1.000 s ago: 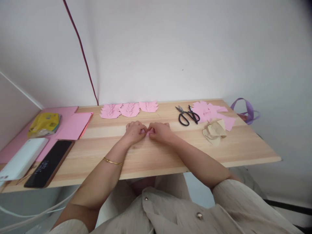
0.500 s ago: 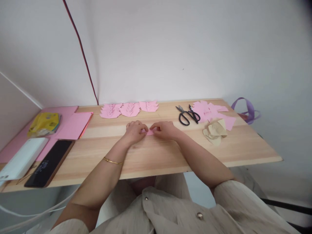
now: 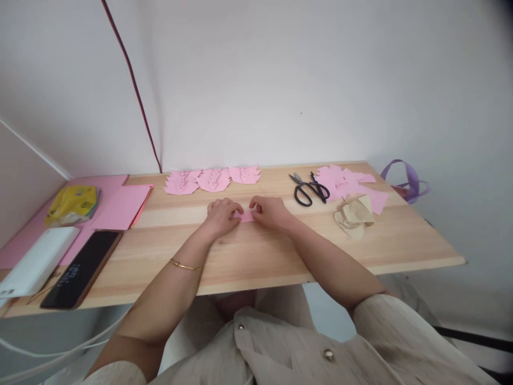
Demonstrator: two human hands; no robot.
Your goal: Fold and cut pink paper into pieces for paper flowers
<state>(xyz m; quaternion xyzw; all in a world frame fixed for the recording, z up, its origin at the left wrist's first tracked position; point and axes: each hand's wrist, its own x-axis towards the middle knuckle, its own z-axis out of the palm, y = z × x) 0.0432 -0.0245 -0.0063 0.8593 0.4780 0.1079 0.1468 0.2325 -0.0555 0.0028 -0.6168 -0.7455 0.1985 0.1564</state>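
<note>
A small piece of pink paper [image 3: 247, 216] lies on the wooden table between my hands. My left hand [image 3: 223, 216] grips its left end, with the fingers curled and the thumb against the paper. At the right end, my right hand [image 3: 271, 213] pinches the paper between curled fingers and thumb. Both hands cover the paper's ends, so its full outline is hidden. Behind them, three pink cut-paper shapes with jagged edges [image 3: 214, 179] stand in a row near the wall.
Black-handled scissors [image 3: 303, 193] and a black pen [image 3: 313, 178] lie to the right, beside pink paper scraps [image 3: 340, 182] and a crumpled beige piece [image 3: 355, 213]. At left are pink sheets [image 3: 124, 206], a yellow packet [image 3: 74, 203], a white box [image 3: 38, 262] and a phone [image 3: 82, 270].
My right hand has shifted slightly and its fingers have risen a little, showing more of the pink paper. My left hand stays in place.
</note>
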